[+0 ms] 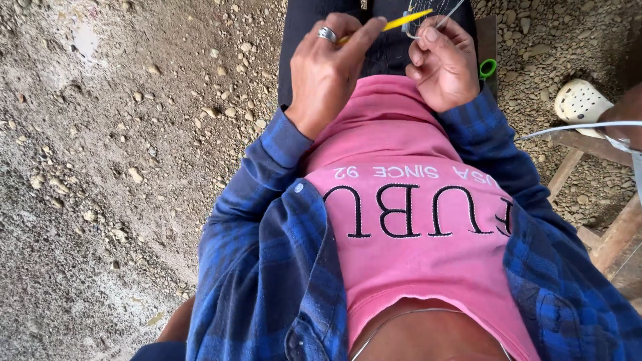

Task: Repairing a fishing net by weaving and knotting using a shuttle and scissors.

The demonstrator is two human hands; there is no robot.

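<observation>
My left hand (328, 73), with a silver ring on one finger, grips a thin yellow needle-like tool (406, 20) near the top of the head view. Just to its right, my right hand (447, 63) pinches thin clear strands of net or line (435, 17). The two hands sit close together over my lap, above dark trousers (314, 20). I wear a pink shirt (408, 200) and an open blue checked shirt (267, 267). Where the strands lead past the top edge is out of view.
Rough ground with scattered pebbles (134, 134) fills the left side. A green scissor handle (487, 68) pokes out beside my right wrist. A white clog (580, 101) lies at the right on gravel. Wooden bench slats (618, 234) and a taut white line (568, 127) are at the right edge.
</observation>
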